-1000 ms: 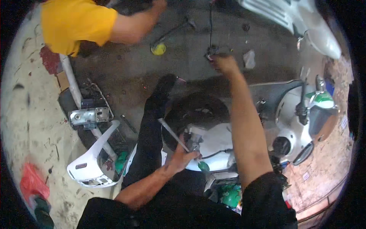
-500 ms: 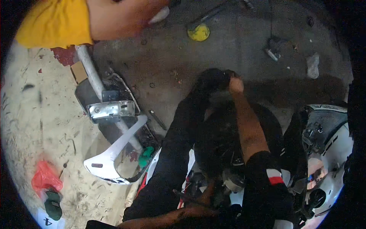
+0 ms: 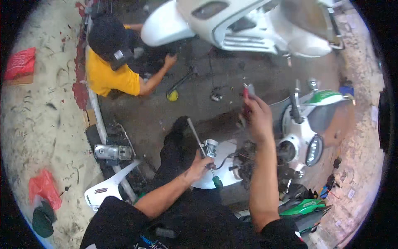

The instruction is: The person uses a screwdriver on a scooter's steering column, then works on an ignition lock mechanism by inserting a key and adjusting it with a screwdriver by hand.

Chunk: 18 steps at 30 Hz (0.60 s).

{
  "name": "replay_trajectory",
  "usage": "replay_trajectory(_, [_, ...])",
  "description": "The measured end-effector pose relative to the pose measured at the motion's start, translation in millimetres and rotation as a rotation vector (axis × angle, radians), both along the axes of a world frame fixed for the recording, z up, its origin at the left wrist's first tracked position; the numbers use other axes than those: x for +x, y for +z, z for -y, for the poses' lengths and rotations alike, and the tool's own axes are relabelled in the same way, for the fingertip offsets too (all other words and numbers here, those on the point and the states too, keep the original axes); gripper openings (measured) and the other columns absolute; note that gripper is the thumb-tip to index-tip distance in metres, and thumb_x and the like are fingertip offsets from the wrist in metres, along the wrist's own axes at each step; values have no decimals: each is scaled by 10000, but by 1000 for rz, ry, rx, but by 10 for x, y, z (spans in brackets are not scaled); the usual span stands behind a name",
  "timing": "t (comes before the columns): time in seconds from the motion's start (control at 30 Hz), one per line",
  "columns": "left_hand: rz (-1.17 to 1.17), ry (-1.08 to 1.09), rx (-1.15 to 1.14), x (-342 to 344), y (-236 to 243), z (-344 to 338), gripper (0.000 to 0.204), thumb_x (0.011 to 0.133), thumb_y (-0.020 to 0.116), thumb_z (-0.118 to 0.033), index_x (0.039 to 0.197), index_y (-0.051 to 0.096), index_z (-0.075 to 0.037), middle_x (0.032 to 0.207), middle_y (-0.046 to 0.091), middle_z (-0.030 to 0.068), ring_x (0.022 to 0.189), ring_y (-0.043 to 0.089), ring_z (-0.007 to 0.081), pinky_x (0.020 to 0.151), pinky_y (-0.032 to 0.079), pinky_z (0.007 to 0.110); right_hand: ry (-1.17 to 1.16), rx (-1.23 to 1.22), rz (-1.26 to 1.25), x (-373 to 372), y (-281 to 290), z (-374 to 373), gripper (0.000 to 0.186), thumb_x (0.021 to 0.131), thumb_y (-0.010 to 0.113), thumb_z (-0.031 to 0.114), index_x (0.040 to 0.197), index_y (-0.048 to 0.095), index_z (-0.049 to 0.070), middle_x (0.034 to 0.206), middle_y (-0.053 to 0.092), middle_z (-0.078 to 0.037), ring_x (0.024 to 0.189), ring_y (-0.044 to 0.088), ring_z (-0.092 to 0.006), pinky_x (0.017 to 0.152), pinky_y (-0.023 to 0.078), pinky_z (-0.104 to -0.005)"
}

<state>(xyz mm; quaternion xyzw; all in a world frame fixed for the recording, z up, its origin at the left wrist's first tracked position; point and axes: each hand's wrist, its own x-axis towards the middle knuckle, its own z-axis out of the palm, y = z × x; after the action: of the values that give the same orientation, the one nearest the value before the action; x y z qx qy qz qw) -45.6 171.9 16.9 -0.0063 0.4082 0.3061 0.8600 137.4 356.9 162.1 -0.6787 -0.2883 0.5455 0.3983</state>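
My left hand (image 3: 200, 167) is closed around a long screwdriver with a green handle (image 3: 217, 181); its metal shaft slants up past my fingers. Against the same hand is a silver cylindrical metal part (image 3: 210, 146), with a dark cable running right toward exposed wiring (image 3: 248, 159). Whether my fingers also grip that part is unclear. My right hand (image 3: 259, 114), raised further ahead, is closed on a red-handled tool (image 3: 246, 92) with a small metal tip, probably pliers. Below the hands is a white scooter (image 3: 226, 172) with its front opened up.
A co-worker in a yellow shirt (image 3: 110, 79) crouches at the far left. Another white scooter (image 3: 232, 25) stands across the far side. Left lie a white panel (image 3: 103, 193), a metal pipe (image 3: 94, 103) and a red bag (image 3: 44, 189). A yellow round object (image 3: 172, 96) is on the floor.
The view has shifted, now showing both scooters and the whole co-worker. My left hand has come up with the screwdriver in clear sight. A red-handled tool now shows in my right hand.
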Motion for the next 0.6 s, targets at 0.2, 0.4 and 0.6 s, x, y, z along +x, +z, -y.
replay_trajectory(0.2, [-61,-127,164,399,537,-155,710,721,698,16,1274,258,-49,990,543,132,704,590,213,525,509,346,721,677,111,-438,2930,1698,208,795,692,116,959,675,-11,861,630,-121,694,611,-230,650,495,-329])
replay_trajectory(0.4, [-133,-406,305,732,570,-210,795,702,717,-2,1297,189,-20,941,559,149,683,607,226,502,513,362,766,926,-133,-775,3275,2678,247,907,556,151,1066,655,-11,927,575,-144,787,580,-295,712,490,-398])
replay_trajectory(0.6, [-170,-391,272,730,883,-46,726,745,708,-61,1297,239,-6,911,578,151,622,602,217,489,514,373,675,818,156,-510,3488,3023,289,783,715,122,1062,705,45,895,639,-101,808,618,-236,664,504,-340])
